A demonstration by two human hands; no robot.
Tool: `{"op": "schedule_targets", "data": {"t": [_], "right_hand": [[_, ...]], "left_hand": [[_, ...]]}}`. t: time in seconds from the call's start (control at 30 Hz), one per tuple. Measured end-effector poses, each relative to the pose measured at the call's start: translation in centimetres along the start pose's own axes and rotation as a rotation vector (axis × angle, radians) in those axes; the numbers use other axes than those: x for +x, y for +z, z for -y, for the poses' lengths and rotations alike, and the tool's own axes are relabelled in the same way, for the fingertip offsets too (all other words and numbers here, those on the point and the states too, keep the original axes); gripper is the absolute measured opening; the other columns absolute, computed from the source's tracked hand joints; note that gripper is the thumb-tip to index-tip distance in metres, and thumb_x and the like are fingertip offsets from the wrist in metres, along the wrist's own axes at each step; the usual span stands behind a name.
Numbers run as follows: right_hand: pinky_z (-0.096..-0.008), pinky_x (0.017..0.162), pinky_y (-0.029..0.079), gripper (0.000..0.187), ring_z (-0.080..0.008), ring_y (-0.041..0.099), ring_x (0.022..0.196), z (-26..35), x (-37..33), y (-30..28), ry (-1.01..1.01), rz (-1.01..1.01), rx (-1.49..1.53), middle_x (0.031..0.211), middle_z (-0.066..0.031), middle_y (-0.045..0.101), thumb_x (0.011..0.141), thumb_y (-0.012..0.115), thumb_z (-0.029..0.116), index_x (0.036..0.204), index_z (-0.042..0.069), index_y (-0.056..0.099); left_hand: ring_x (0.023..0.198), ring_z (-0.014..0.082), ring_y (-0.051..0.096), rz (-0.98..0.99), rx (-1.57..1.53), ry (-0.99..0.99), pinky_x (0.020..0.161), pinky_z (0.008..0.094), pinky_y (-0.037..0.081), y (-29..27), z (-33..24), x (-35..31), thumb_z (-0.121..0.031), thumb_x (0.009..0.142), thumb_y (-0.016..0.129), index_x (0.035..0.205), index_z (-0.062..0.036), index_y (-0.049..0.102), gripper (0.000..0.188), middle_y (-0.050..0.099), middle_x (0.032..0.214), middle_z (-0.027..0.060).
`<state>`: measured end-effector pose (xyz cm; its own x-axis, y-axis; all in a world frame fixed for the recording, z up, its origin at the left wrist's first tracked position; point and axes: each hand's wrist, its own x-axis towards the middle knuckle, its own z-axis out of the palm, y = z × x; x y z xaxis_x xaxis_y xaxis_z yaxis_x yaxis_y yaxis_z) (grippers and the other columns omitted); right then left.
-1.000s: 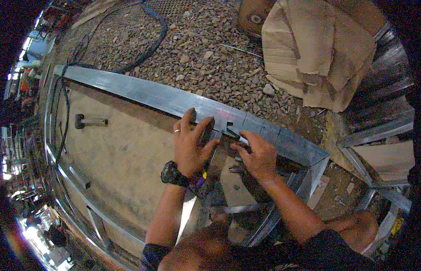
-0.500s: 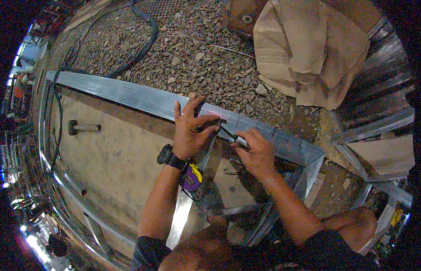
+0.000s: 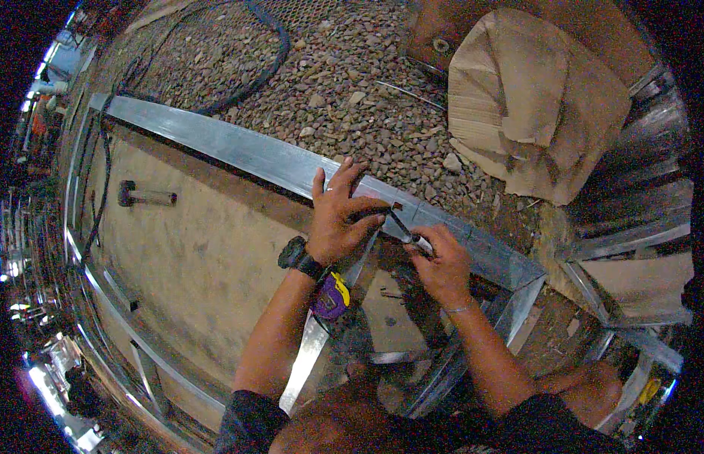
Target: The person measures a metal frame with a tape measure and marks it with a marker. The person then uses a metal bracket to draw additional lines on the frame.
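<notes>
A wide, flat silvery metal beam [image 3: 238,147] runs slanting across the middle. My left hand [image 3: 338,219] rests on it with fingers spread, the index finger and thumb stretched to the right. My right hand [image 3: 444,265] grips a slim dark tool with a white handle [image 3: 421,244]; its kind is unclear. The tool's dark far end lies over the beam, close to my left index fingertip. Beside my left wrist, which wears a black watch [image 3: 295,256], is a purple and yellow tape measure [image 3: 331,296]. It sits by a narrower shiny metal bar [image 3: 307,359] that meets the beam.
A hammer-like tool [image 3: 146,194] lies on the tan panel [image 3: 201,250] within the metal frame. Gravel [image 3: 344,98] spreads beyond the beam, with a dark hose [image 3: 280,49] across it. Brown cardboard [image 3: 537,106] lies at the far right, near more metal framing [image 3: 632,234].
The whole view has shifted, so most things appear farther right. My hands keep nearly the same places on the beam; the tool in my right hand now points more steeply away from me.
</notes>
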<state>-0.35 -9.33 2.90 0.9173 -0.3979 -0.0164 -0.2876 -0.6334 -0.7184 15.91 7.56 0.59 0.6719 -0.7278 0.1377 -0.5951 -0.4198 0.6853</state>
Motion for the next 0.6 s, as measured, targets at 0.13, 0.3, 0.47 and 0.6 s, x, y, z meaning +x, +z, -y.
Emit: {"op": "schedule_targets", "data": {"t": [0.13, 0.3, 0.47, 0.6], "right_hand": [[-0.0385, 0.073, 0.053, 0.03, -0.0318, 0.067, 0.087, 0.26, 0.02, -0.22, -0.019, -0.015, 0.006, 0.092, -0.0114, 0.066, 0.078, 0.079, 0.012, 0.106, 0.009, 0.069], [-0.0383, 0.076, 0.054, 0.03, -0.0317, 0.068, 0.088, -0.02, 0.0, -0.23, -0.014, -0.001, -0.029, 0.095, -0.0116, 0.067, 0.078, 0.08, 0.012, 0.106, 0.009, 0.069], [-0.0383, 0.079, 0.055, 0.031, -0.0307, 0.068, 0.091, -0.48, -0.09, -0.1, -0.016, -0.005, -0.014, 0.098, -0.0111, 0.068, 0.079, 0.08, 0.013, 0.108, 0.008, 0.069], [-0.0374, 0.083, 0.055, 0.036, -0.0302, 0.069, 0.095, -0.41, -0.18, -0.5, -0.007, 0.003, 0.018, 0.102, -0.0113, 0.069, 0.079, 0.081, 0.014, 0.111, 0.008, 0.068]], "left_hand": [[0.148, 0.0346, 0.031, -0.015, 0.013, 0.013, 0.119, 0.0583, 0.0, -0.04, -0.35, 0.04, -0.029, 0.076, 0.08, 0.104, -0.0282, 0.078, 0.028, 0.048, 0.149, 0.0166], [0.149, 0.0345, 0.028, 0.014, 0.001, -0.021, 0.119, 0.0588, -0.002, 0.2, 0.03, 0.09, -0.033, 0.08, 0.077, 0.105, -0.0272, 0.078, 0.026, 0.045, 0.152, 0.0155], [0.149, 0.0349, 0.027, 0.002, 0.009, -0.008, 0.119, 0.0595, -0.001, 0.31, 0.1, 0.19, -0.033, 0.078, 0.077, 0.103, -0.0259, 0.078, 0.025, 0.046, 0.152, 0.0154], [0.147, 0.0358, 0.032, -0.041, 0.002, -0.009, 0.119, 0.0596, 0.001, 0.57, 0.18, 0.09, -0.027, 0.074, 0.082, 0.098, -0.0255, 0.078, 0.024, 0.049, 0.148, 0.0148]]}}
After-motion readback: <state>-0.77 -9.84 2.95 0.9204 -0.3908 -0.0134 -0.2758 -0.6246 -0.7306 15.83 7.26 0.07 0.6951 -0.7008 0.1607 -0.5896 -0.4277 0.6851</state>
